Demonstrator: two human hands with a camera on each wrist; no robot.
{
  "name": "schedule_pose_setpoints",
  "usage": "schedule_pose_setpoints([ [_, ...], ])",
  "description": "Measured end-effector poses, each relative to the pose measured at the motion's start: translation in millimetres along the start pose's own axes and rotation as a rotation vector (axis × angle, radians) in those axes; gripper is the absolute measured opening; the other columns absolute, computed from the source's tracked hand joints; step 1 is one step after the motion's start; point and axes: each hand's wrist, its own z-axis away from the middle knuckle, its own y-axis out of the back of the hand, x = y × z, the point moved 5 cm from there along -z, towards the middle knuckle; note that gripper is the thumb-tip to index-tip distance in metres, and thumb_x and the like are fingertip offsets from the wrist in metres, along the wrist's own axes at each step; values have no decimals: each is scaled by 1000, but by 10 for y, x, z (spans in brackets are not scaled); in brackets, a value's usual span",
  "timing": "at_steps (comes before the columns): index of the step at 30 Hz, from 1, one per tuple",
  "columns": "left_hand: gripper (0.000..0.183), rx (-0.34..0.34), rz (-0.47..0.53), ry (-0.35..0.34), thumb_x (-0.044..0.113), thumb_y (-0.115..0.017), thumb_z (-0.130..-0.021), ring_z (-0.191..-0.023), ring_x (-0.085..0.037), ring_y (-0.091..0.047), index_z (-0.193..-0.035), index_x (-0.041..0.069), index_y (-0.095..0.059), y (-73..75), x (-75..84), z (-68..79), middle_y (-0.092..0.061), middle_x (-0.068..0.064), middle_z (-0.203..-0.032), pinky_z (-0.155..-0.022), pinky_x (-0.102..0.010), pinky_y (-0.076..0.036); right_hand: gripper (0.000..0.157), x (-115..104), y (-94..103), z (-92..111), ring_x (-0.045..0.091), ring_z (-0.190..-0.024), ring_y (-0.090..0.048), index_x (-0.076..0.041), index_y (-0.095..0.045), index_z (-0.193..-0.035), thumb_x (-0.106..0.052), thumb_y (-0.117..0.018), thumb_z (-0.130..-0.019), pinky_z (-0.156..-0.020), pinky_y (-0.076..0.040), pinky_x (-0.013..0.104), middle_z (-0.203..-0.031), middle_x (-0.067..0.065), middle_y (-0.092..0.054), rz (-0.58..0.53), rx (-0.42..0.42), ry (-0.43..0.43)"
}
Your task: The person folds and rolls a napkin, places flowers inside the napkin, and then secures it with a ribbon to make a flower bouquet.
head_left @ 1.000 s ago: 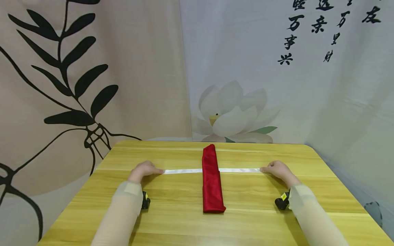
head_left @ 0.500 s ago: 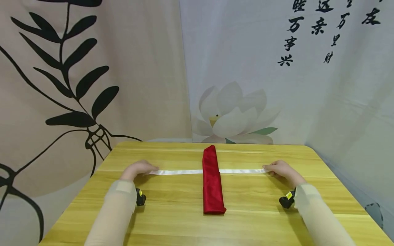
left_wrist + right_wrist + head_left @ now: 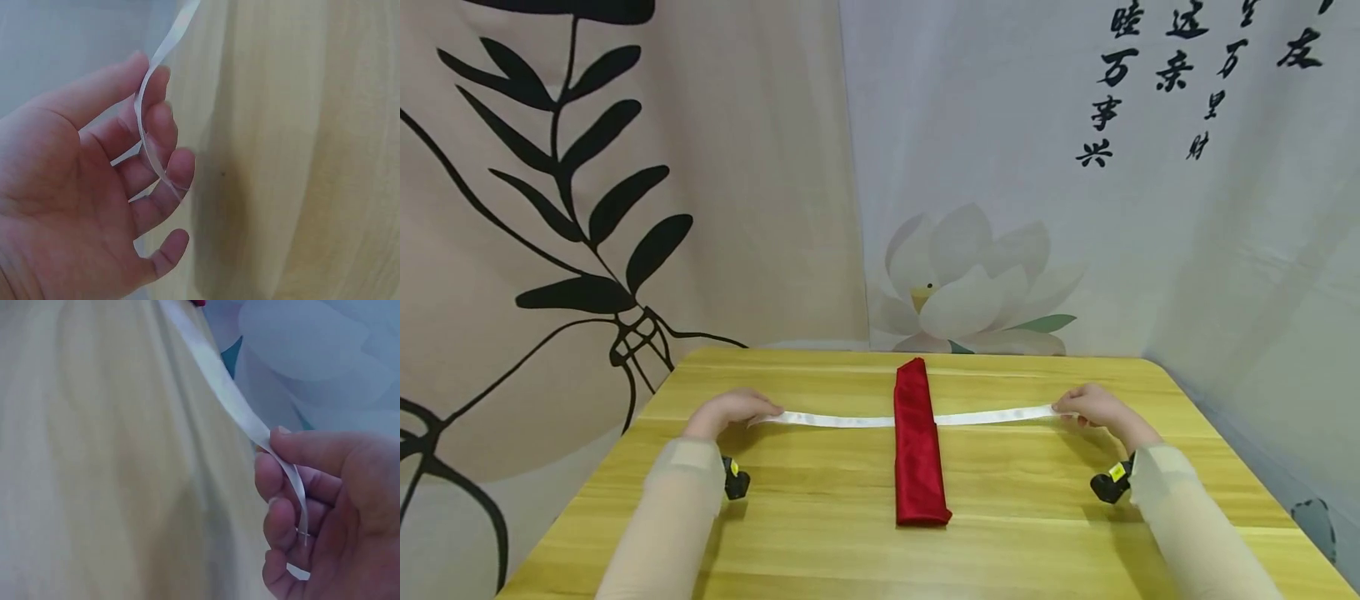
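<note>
A folded dark red cloth [image 3: 917,458], long and narrow, lies lengthwise at the middle of the table. A white ribbon [image 3: 842,422] runs crosswise behind its middle part, which hides that stretch, and comes out on both sides. My left hand [image 3: 739,410] pinches the ribbon's left end between thumb and index finger; in the left wrist view the loose tail of the ribbon [image 3: 148,140] curves down along the fingers. At the other side my right hand [image 3: 1093,408] pinches the right end, its short tail hanging inside the curled fingers in the right wrist view. Both ends rise slightly above the table.
The wooden table [image 3: 820,550] has rounded far corners. Behind it hangs a curtain [image 3: 760,167] printed with black leaves, a pale lotus and black characters. Small black wrist cameras sit at the left cuff [image 3: 736,481] and the right cuff [image 3: 1111,483].
Both hands have moved apart, left hand leftward and right hand rightward, so more ribbon shows on each side. The ends have lifted a little. The red cloth stays in place.
</note>
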Motion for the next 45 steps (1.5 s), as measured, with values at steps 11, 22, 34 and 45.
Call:
schedule_pose_setpoints([
  [11,44,-28,1,17,38,-61,-94,-104,-29,-56,-121,3,-62,63,225,11,-60,-16,-116,-91,-57,-35,33,-334,22,-32,20,-62,-54,7,-59,-121,-13,-59,-95,-57,-42,29,-84,7,-64,-68,-88,60],
  [22,26,-68,18,-116,31,-60,-95,-68,-16,-44,-96,6,-66,56,604,-56,-55,-1,-74,-65,-31,-31,32,-696,-133,-99,26,-70,-60,4,-59,-124,-8,-60,-94,-71,-52,38,-95,15,-62,-176,-195,145],
  [34,27,-118,63,-174,30,-61,-95,-76,-19,-51,-99,4,-65,-48,929,-148,-57,-4,-78,-83,-42,-35,21,-978,-327,-269,32,-80,-67,4,-65,-109,-11,-56,-98,-84,-50,52,-101,22,-67,-174,-271,206],
  [45,30,-164,99,-209,32,-63,-93,-79,-22,-52,-97,3,-66,-364,1039,-353,-58,-3,-78,-89,-50,-35,37,-953,-627,-430,32,-83,-69,16,-54,-121,-13,-38,-104,-76,-50,40,-107,15,-70,-288,-352,247],
])
